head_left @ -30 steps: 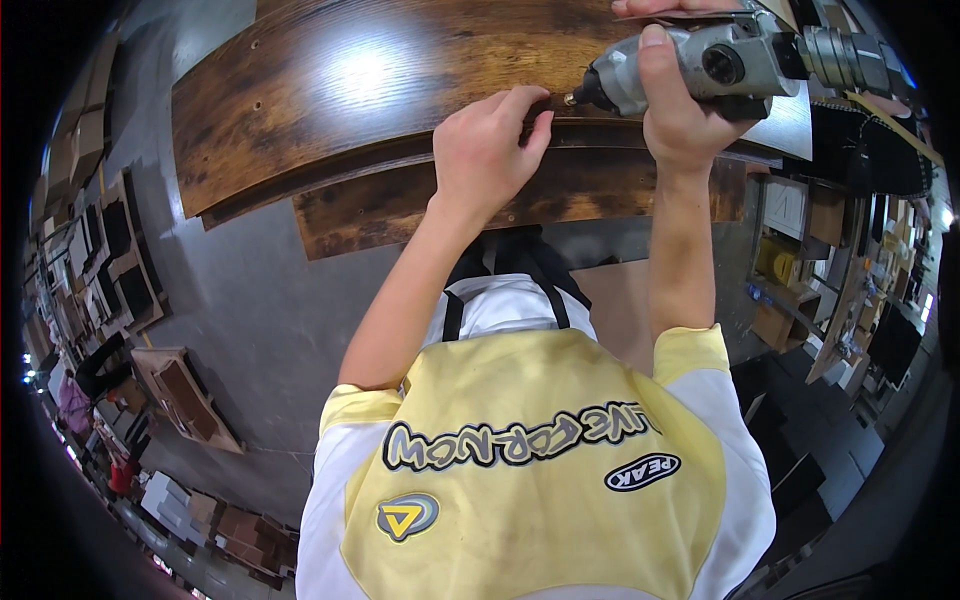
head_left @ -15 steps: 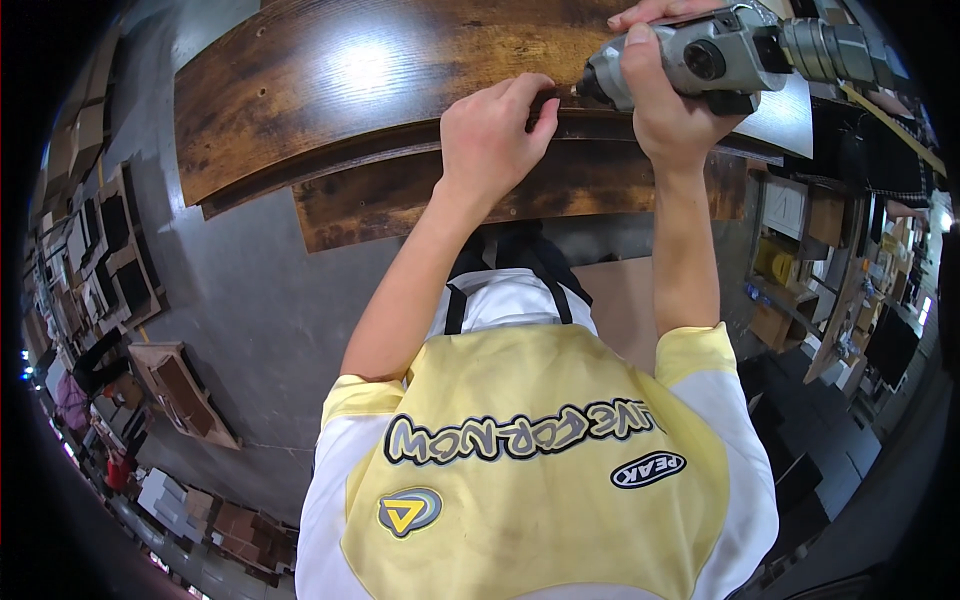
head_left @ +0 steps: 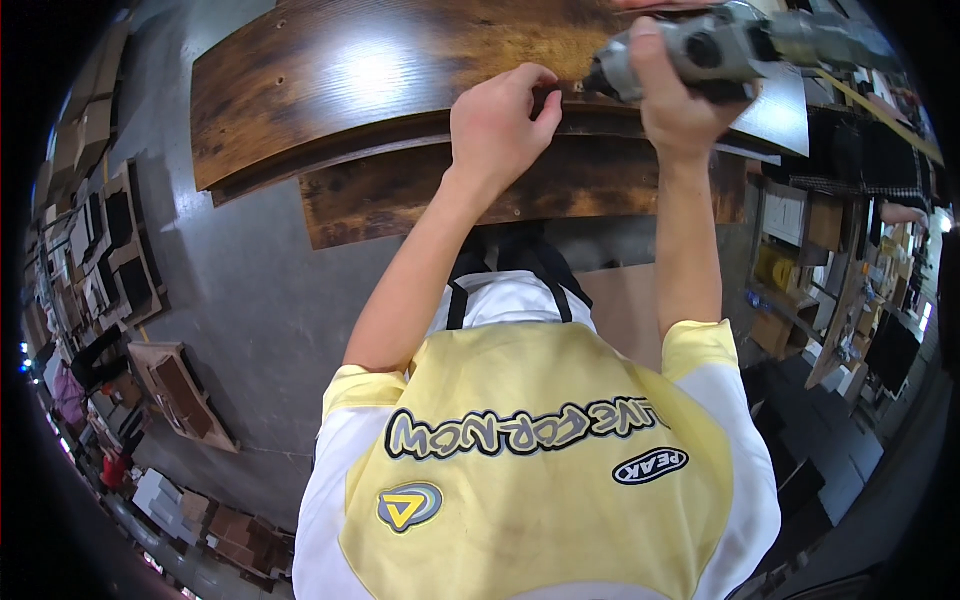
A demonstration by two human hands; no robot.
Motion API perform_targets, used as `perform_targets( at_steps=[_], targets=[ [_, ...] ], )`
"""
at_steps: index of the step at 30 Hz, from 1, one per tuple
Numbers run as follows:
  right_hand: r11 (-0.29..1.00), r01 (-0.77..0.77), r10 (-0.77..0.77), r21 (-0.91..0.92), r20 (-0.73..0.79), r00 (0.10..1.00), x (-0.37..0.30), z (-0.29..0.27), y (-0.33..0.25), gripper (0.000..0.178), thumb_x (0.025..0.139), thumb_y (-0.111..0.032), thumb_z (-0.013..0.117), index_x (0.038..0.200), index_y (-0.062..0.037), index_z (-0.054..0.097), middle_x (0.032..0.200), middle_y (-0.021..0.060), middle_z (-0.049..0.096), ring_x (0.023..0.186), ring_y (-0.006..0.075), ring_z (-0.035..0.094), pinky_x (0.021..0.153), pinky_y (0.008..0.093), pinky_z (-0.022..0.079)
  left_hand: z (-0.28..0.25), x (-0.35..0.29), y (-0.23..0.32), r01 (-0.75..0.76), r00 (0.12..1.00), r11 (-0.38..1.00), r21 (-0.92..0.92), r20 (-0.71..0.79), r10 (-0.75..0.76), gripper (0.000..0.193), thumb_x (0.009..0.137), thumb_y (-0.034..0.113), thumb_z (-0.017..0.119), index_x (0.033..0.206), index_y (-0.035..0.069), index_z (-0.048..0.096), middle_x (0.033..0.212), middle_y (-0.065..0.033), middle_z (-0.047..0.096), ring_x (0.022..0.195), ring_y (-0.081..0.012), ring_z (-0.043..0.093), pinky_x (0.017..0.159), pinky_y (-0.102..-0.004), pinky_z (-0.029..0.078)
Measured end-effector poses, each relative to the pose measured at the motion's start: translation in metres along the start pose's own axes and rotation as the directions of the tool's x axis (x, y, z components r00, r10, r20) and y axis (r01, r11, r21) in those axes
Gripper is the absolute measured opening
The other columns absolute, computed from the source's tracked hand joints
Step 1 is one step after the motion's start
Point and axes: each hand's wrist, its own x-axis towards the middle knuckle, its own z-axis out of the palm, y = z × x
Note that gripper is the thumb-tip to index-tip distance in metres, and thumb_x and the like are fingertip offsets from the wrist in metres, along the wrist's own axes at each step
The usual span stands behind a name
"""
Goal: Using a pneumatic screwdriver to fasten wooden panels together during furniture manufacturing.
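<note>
My left hand (head_left: 497,122) rests over the near edge of a brown wood-grain board (head_left: 420,75). Its fingers are curled in, and the thumb comes close to the fingertips; whatever they pinch is hidden. My right hand (head_left: 680,105) is wrapped around a grey metal power tool (head_left: 712,52) with a black nose, which is smeared by motion. The nose points left at the board, close beside my left fingers. Small holes dot the board's surface.
Another wood-grain board (head_left: 400,195) lies lower, nearer to me. Stacked cardboard and panels (head_left: 120,250) stand on the floor at left, near a wooden pallet (head_left: 183,395). At right are shelves with boxes (head_left: 785,215) and a yellow strip (head_left: 880,115).
The power tool and my right hand have shifted slightly right and up in the picture, now blurred. My left hand has moved a little the same way, as has the whole board.
</note>
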Motion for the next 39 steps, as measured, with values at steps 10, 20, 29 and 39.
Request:
perform_targets(
  at_steps=[10, 20, 29, 39],
  targets=[
    [0.856, -0.097, 0.241, 0.508, -0.225, 0.944, -0.008, -0.053, -0.058, 0.036, 0.081, -0.015, 0.056, 0.114, -0.0048, 0.047, 0.101, 0.0143, 0.059, 0.095, 0.0338, 0.062, 0.092, 0.0505, 0.049, -0.063, -0.073, 0.014, 0.589, 0.499, -0.644, -0.488, 0.846, -0.185, 0.045, 0.095, -0.004, 0.045, 0.139, -0.008, 0.037, 0.122, -0.0182, 0.059, 0.105, -0.0238, 0.064, 0.090, -0.0299, 0.057],
    [0.793, -0.151, 0.303, 0.591, -0.167, 0.938, -0.039, -0.049, -0.047, 0.037, 0.081, -0.009, 0.053, 0.116, -0.0026, 0.046, 0.098, 0.0185, 0.059, 0.091, 0.0329, 0.062, 0.089, 0.0508, 0.051, -0.053, -0.080, 0.045, 0.832, 0.455, -0.262, -0.489, 0.872, -0.181, 0.029, 0.105, 0.026, 0.043, 0.112, 0.001, 0.057, 0.074, 0.0001, 0.051, 0.056, -0.0039, 0.029, 0.046, -0.0192, 0.024],
    [0.810, -0.192, 0.324, 0.554, -0.150, 0.934, -0.043, -0.048, -0.048, 0.037, 0.080, -0.009, 0.053, 0.116, -0.0019, 0.045, 0.097, 0.0202, 0.060, 0.090, 0.0339, 0.063, 0.087, 0.0499, 0.052, -0.040, -0.078, 0.065, 0.687, 0.487, -0.490, -0.536, 0.841, -0.237, 0.030, 0.106, 0.031, 0.039, 0.095, 0.006, 0.052, 0.067, 0.0029, 0.039, 0.058, -0.0049, 0.031, 0.050, -0.0202, 0.027],
    [0.880, -0.134, 0.252, 0.455, -0.208, 0.945, -0.046, -0.045, -0.041, 0.037, 0.081, -0.006, 0.054, 0.117, 0.0001, 0.043, 0.095, 0.0199, 0.060, 0.088, 0.0323, 0.064, 0.086, 0.0476, 0.053, -0.031, -0.075, 0.077, 0.727, 0.494, -0.329, -0.603, 0.791, -0.360, 0.030, 0.105, 0.036, 0.040, 0.101, 0.008, 0.051, 0.067, -0.0065, 0.057, 0.053, -0.0049, 0.030, 0.049, -0.0207, 0.025]
  ],
)
